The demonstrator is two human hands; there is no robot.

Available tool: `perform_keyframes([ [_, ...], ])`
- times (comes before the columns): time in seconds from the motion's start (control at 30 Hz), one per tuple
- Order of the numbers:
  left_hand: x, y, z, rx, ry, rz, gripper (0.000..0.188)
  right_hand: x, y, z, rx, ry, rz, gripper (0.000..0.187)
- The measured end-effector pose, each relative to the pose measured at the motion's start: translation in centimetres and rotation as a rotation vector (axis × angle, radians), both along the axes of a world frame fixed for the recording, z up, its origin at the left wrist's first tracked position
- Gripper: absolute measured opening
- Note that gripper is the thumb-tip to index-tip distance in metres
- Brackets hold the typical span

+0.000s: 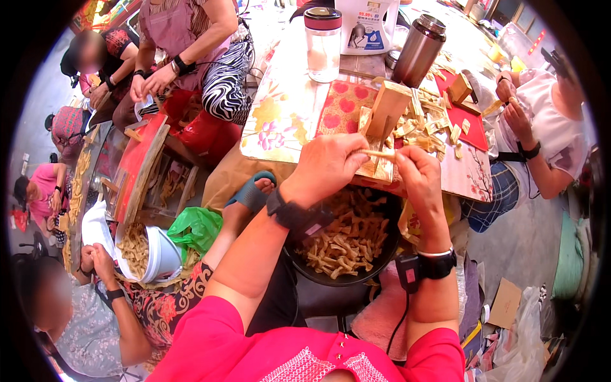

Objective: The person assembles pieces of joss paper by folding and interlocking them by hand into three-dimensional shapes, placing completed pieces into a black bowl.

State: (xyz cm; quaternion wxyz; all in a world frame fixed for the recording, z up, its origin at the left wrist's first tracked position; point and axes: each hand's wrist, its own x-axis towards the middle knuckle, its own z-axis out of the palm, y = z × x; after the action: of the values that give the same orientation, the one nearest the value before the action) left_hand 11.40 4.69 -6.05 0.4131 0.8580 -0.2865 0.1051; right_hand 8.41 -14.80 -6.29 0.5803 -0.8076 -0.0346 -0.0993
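My left hand (324, 167) and my right hand (420, 175) meet at the near edge of the table, pinching a short pale yellow strip (380, 155) between them. The left fingers grip one end, the right fingers the other. Just beyond them a wooden block stand (389, 109) rises from the tabletop. More flat pale strips (429, 124) lie in a loose heap to its right. Below my hands, a dark round basin (347, 280) holds many pale yellow pieces (347, 239), some looking knotted; my left wrist hides part of it.
A clear bottle (323, 48), a white jug (363, 28) and a metal flask (420, 51) stand farther back on the table (270, 127). To my left are a white bucket (156, 254) of similar pieces and a green bag (196, 229). Several people sit around.
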Motion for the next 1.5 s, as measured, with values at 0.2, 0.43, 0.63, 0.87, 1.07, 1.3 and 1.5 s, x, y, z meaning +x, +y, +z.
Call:
perform_keyframes([
  [0.2, 0.5, -0.3, -0.9, 0.161, -0.023, 0.130, 0.018, 1.9, 0.4, -2.4, -0.468, -0.229, -0.196, 0.014],
  [0.43, -5.6, -1.2, 0.7, -0.093, 0.217, 0.039, 0.027, -3.0, 3.1, -0.2, 0.676, 0.466, 0.244, 0.022],
  [0.63, -5.7, -1.8, -0.5, -1.095, 0.498, -0.030, 0.033, -4.1, 4.2, -0.7, 0.775, 0.546, 0.473, 0.023],
  [0.87, -3.7, 1.3, 0.9, -0.954, -0.094, 0.199, 0.032, -5.5, 4.0, 1.0, 0.652, 0.526, 0.515, 0.015],
  [1.07, -6.9, -1.2, 0.3, -0.457, -0.141, -0.071, 0.031, -6.2, 4.7, 0.2, 0.128, -0.097, 0.181, 0.025],
  [1.3, -6.0, -1.0, 0.8, -0.272, 0.288, 0.038, 0.021, -5.8, 4.0, -0.4, 0.455, 0.119, 0.134, 0.016],
  [1.5, -5.5, -0.8, 0.7, -0.328, -0.291, -0.176, 0.009, -5.3, 2.2, -0.1, 1.083, 0.768, 0.565, 0.014],
])
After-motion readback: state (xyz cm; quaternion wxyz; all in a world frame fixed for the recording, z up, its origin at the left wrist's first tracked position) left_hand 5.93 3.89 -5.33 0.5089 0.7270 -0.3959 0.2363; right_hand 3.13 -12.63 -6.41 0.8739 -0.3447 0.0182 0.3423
